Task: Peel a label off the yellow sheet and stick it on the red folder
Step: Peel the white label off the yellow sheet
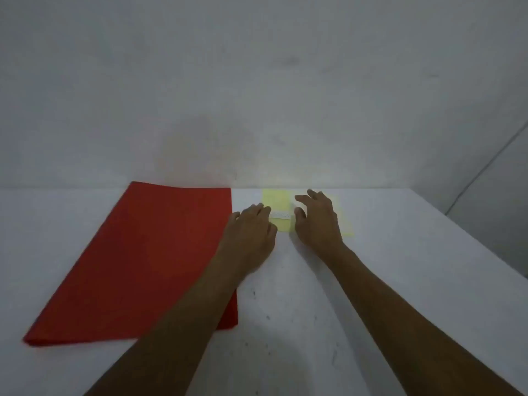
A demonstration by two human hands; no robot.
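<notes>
A red folder lies flat on the left half of the white table. To its right, near the wall, sits the small yellow sheet with a white label across its middle. My left hand rests at the sheet's left edge, fingertips touching the label's left end. My right hand hovers over the sheet's right part, fingers spread and curled, covering much of it. Neither hand holds anything that I can see.
The white table runs up to a grey wall just behind the folder and sheet. The table's right edge slants down toward the lower right. My left forearm crosses the folder's near right corner.
</notes>
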